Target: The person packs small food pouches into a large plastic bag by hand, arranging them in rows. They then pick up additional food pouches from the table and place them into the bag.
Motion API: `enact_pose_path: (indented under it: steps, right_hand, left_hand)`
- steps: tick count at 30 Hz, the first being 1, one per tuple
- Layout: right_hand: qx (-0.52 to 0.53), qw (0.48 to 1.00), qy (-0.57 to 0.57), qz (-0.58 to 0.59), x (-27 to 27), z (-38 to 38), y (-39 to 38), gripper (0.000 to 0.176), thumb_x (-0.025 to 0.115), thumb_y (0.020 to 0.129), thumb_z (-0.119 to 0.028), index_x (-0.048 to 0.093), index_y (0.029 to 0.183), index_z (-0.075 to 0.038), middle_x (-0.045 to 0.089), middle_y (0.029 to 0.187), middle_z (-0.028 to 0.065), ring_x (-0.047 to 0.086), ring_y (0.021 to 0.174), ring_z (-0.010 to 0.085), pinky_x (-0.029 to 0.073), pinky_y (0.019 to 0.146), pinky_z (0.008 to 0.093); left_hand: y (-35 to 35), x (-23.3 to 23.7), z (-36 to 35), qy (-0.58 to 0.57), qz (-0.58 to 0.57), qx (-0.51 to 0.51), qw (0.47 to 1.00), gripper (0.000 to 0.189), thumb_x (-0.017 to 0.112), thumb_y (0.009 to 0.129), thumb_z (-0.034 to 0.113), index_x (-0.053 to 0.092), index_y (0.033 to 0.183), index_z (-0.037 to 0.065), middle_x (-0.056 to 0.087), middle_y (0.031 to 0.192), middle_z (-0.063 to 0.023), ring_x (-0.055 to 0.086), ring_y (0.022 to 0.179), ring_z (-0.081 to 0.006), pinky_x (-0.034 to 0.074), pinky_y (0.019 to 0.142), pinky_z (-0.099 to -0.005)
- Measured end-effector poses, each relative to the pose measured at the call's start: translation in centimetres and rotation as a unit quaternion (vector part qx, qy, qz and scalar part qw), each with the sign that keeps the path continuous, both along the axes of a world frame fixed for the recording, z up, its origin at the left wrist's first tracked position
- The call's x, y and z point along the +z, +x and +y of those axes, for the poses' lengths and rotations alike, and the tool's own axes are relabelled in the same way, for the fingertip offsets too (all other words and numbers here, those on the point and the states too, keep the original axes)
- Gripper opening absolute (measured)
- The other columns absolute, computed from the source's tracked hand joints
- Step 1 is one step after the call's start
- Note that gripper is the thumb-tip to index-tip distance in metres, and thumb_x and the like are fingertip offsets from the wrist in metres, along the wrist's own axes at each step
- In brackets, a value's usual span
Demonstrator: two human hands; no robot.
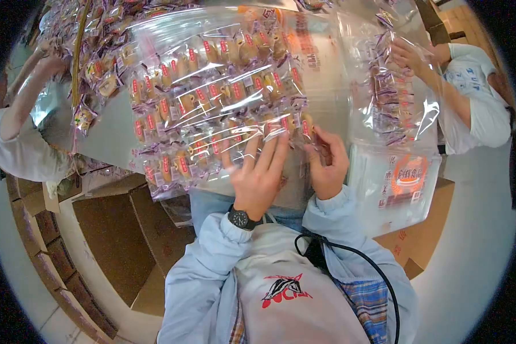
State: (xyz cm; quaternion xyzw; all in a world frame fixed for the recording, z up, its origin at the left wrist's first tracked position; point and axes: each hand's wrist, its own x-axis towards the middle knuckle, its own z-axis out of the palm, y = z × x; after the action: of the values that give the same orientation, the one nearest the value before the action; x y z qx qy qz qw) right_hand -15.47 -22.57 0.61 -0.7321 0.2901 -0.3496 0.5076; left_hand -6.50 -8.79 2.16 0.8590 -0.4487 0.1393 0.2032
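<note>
A large clear plastic bag (212, 123) lies in front of me, with rows of small wrapped pastries (215, 92) under its shiny film. The pastries have red labels and purple-edged wrappers. My left hand (260, 172), with a black watch on the wrist, rests on the film over the lower row, its fingers stretched out and apart. At the bag's right side, my right hand (329, 166) has curled fingers and a bent thumb at the film beside the end pastry. Part of that grip is hidden.
Flat printed bags (404, 178) are stacked at the right. Another person's hand (407, 57) touches a filled bag (387, 92) there. A person's arm (26, 86) is at left, near loose wrapped pastries (106, 71). Open cardboard boxes (117, 235) stand below the table edge.
</note>
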Motion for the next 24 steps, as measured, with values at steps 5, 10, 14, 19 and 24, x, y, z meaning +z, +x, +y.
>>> enact_pose_path:
  steps: [5,10,14,19,24]
  right_hand:
    - [-0.058,0.994,-0.087,0.013,-2.8,-0.6,-0.8,0.017,0.079,0.080,0.006,0.071,0.095,0.001,0.070,0.094,0.0125,0.070,0.084,0.0242,0.056,0.076,0.0333]
    - [0.013,0.996,-0.091,0.000,-1.3,-0.9,-0.5,0.027,0.076,0.078,0.009,0.071,0.101,-0.003,0.070,0.094,0.0127,0.070,0.082,0.0238,0.056,0.075,0.0333]
    - [0.017,0.999,-0.040,0.001,-2.3,-0.7,-1.0,0.031,0.075,0.077,0.010,0.069,0.105,-0.003,0.070,0.094,0.0132,0.070,0.083,0.0252,0.056,0.077,0.0333]
    - [-0.031,0.995,-0.090,-0.023,-4.0,-0.1,-0.9,0.027,0.075,0.075,0.011,0.067,0.098,-0.002,0.069,0.093,0.0142,0.070,0.083,0.0267,0.056,0.077,0.0338]
    - [-0.044,0.980,-0.193,-0.010,-3.2,-0.3,-0.1,0.027,0.074,0.072,0.013,0.064,0.093,-0.002,0.069,0.092,0.0157,0.069,0.080,0.0270,0.056,0.073,0.0352]
  left_hand:
    - [-0.2,-0.7,0.0,-0.020,-0.003,0.000,1.000,0.070,0.074,0.076,0.028,0.061,0.145,0.029,0.065,0.132,0.0007,0.059,0.126,-0.0232,0.025,0.110,-0.0673]
    - [-0.6,-0.3,-1.5,0.019,-0.029,0.052,0.998,0.064,0.076,0.078,0.030,0.064,0.141,0.035,0.067,0.125,-0.0017,0.060,0.122,-0.0247,0.023,0.111,-0.0710]
    - [-0.7,-1.6,-1.9,-0.050,-0.009,0.063,0.997,0.053,0.077,0.085,0.034,0.067,0.137,0.035,0.067,0.122,-0.0017,0.062,0.118,-0.0245,0.021,0.113,-0.0722]
    - [-0.4,-1.8,-1.8,-0.046,-0.040,0.065,0.996,0.045,0.080,0.086,0.034,0.073,0.130,0.034,0.065,0.115,0.0025,0.056,0.123,-0.0227,0.020,0.119,-0.0614]
    - [-0.1,-1.8,-1.8,-0.042,-0.051,0.062,0.996,0.043,0.080,0.085,0.035,0.074,0.128,0.033,0.066,0.115,0.0031,0.056,0.122,-0.0218,0.022,0.117,-0.0612]
